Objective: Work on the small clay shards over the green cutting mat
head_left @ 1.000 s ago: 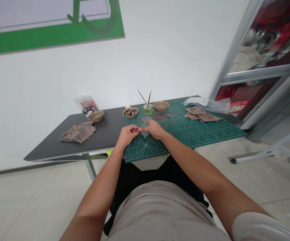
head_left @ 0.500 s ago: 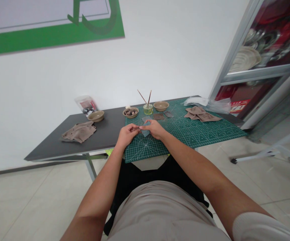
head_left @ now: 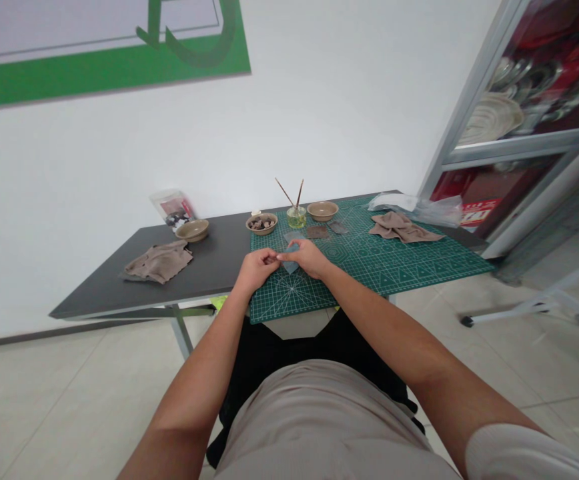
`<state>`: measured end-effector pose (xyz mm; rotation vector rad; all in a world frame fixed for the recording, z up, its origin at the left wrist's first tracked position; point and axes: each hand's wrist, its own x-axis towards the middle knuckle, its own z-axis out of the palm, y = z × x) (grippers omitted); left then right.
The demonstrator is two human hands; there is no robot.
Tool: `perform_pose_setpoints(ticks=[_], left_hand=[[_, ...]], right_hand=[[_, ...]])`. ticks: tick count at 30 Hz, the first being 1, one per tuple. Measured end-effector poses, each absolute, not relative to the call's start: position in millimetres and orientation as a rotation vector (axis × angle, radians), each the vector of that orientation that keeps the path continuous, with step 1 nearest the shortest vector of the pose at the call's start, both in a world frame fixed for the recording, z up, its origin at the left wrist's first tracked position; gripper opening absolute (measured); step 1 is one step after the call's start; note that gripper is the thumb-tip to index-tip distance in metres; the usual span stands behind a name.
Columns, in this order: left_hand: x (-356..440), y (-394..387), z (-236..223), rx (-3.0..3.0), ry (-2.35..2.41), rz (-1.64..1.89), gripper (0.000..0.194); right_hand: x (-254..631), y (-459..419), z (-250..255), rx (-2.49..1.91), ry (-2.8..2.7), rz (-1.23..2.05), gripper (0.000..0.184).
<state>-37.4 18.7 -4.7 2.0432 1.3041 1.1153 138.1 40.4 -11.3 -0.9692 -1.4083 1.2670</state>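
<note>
My right hand [head_left: 311, 259] is closed on a small folded blue-grey sheet [head_left: 291, 267] that looks like sandpaper, with its thumb pointing left. Meeting it at the fingertips, my left hand [head_left: 258, 268] is closed in a pinch on something too small and hidden to name. Both hands are above the near left part of the green cutting mat [head_left: 292, 300]. Just beyond them lie a pale grey sheet [head_left: 294, 236], a brown sheet [head_left: 318, 232] and a dark grey sheet [head_left: 338, 227].
A bowl of small brown and dark pieces [head_left: 262, 224] stands near a glass jar [head_left: 296, 217] with two brushes. Other bowls stand at right [head_left: 323, 211] and left [head_left: 192, 231]. Brown cloths lie at left [head_left: 159, 262] and right [head_left: 403, 228], near plastic bags [head_left: 419, 205].
The blue-grey sheet and the fingertips have shifted very slightly at the point where the hands meet. Everything else stays in place.
</note>
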Motion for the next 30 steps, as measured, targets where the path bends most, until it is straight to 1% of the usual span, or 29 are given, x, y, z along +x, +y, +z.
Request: perform_pose_setpoints(ticks=[4, 11, 18, 24, 30], left_hand=[[-37.7, 18.8, -5.4, 1.984, 1.305, 1.118, 0.012], [-38.2, 17.1, -4.2, 1.870, 1.221, 1.164, 0.015], [-39.1, 19.7, -8.1, 1.739, 1.088, 1.220, 0.021], [-38.1, 21.0, -8.9, 1.661, 1.040, 1.247, 0.023], [-35.8, 18.1, -7.9, 1.774, 1.132, 1.227, 0.018]], right_hand=[[138.6, 39.9, -11.9, -0.966, -1.417, 1.237, 0.049], [136.4, 36.7, -6.2, -0.829, -1.252, 1.459, 0.058], [136.7, 37.4, -4.1, -0.767, -1.160, 1.557, 0.060], [136.7, 39.1, -5.9, -0.763, -1.158, 1.549, 0.059], [136.5, 37.8, -8.7, -0.844, -1.270, 1.391, 0.056]])
